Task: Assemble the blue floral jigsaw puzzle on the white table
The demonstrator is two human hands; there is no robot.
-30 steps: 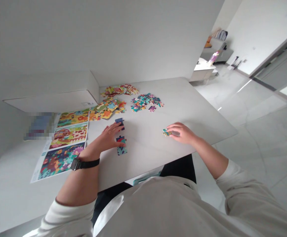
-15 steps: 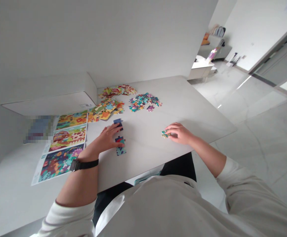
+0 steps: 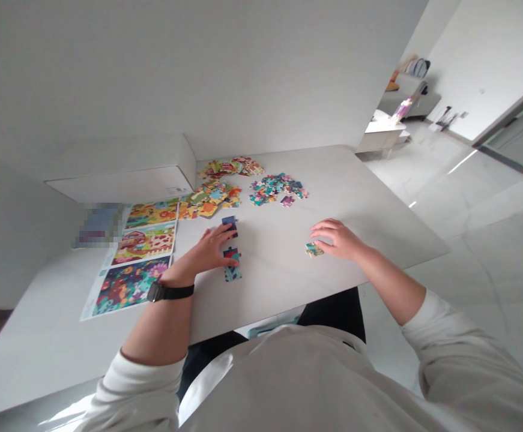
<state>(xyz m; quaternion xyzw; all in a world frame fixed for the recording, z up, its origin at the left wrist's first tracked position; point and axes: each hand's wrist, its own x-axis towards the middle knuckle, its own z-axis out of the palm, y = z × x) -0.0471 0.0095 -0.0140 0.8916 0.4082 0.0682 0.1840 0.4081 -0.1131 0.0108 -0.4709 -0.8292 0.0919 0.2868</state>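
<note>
While L hand [image 3: 207, 252] lies flat touching blue piece [image 3: 229, 222], R hand [image 3: 340, 239] spread open, prob. touching small piece [image 3: 314, 249], white desk [image 3: 355, 198]

The puzzle piece [image 3: 314, 249] at the right grip [image 3: 340, 239] is teal and orange. Beside the left grip [image 3: 207, 252] lie a navy piece [image 3: 230, 223] and a teal-and-red piece [image 3: 233, 265].

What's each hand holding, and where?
Nothing lifted: left hand presses the blue piece, right hand touches the small green piece, both at an edge.
</note>
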